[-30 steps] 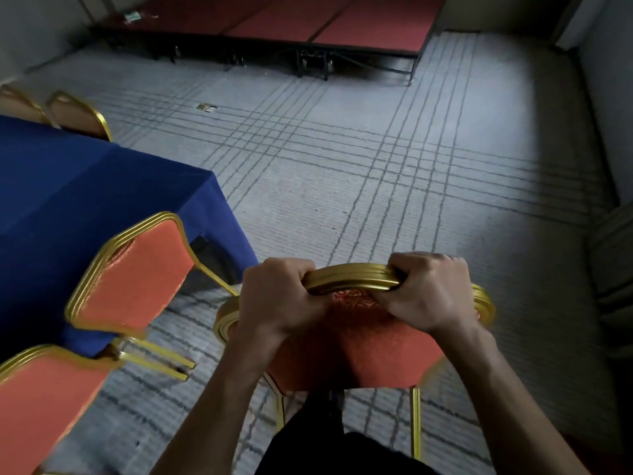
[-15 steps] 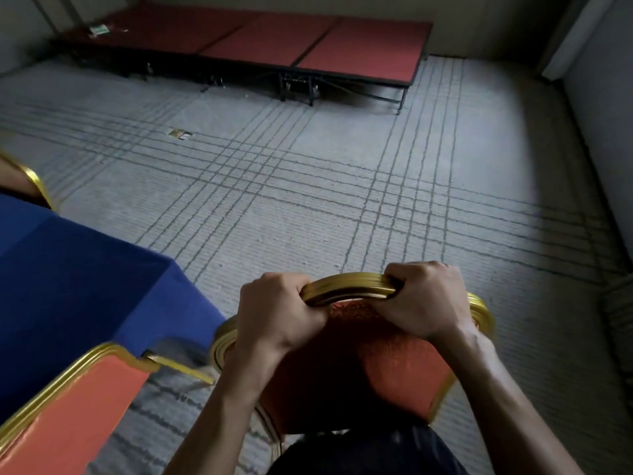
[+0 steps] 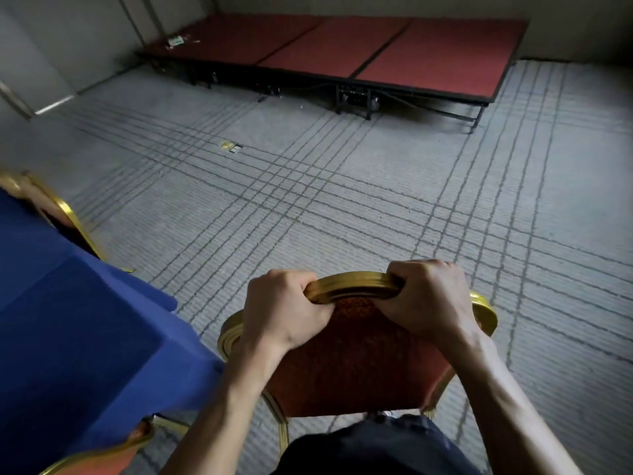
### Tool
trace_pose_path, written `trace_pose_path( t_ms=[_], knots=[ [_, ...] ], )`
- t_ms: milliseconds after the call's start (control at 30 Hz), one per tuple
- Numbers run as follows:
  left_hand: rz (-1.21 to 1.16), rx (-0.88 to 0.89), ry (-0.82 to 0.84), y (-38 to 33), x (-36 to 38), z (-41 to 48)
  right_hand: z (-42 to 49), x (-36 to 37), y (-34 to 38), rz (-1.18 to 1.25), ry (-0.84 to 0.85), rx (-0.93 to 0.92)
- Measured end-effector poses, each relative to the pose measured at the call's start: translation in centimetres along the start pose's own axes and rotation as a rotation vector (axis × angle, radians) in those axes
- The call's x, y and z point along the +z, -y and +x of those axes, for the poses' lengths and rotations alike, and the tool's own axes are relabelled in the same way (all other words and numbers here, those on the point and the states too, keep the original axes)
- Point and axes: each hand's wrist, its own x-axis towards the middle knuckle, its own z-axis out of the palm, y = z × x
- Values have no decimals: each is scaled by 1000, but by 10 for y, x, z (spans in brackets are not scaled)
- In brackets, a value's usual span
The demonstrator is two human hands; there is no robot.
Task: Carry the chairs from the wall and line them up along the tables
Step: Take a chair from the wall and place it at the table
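A grey carpet (image 3: 342, 200) crossed by dark grid lines runs back to a low red-topped stage platform (image 3: 376, 53) against the far wall, with a small floor plate (image 3: 231, 146) lying out in the open floor. The table with the blue cloth (image 3: 68, 320) fills the left side, its corner pointing toward the middle of the view. The chair being carried, a banquet chair (image 3: 359, 365) with a red patterned back and a ridged gold frame, is straight in front of the person, its back facing them and its top rail running left to right. The left hand (image 3: 281, 310) and the right hand (image 3: 428, 299) grip that rail near its middle, close together. The fingers are curled over the far edge with the tips hidden beneath it, and the thumbs are pressed to the upholstery on the near side. The chair's left edge is just beside the table corner, which the left forearm crosses. So the table lies to the left of the grip, and the left hand is the nearer one. A second chair (image 3: 102, 454) of the same kind shows at the lower left against the cloth, and a third (image 3: 51, 207) stands at the table's far side. Judging from this, the carried chair must swing left and turn its seat toward the cloth to join the row. The feet are out of view, so I cannot tell whether it is lifted or resting on the carpet.
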Motion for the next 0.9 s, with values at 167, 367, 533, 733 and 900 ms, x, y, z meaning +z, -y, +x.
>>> trace_pose_path(
  t_ms=[167,367,533,733,900],
  knots=[
    [39,-56,-75,11,10,89,106,22,-26,64,-2,-129],
    [52,-130,-125,60,26,197,238,71,-32,122,72,-212],
    [15,-203,-151,133,61,282,347,152,-25,94,135,-291],
    [21,-239,-177,226,58,405,485,219,11,79,159,-305],
    [55,-269,-194,281,39,484,583,254,42,110,144,-343]
  ],
)
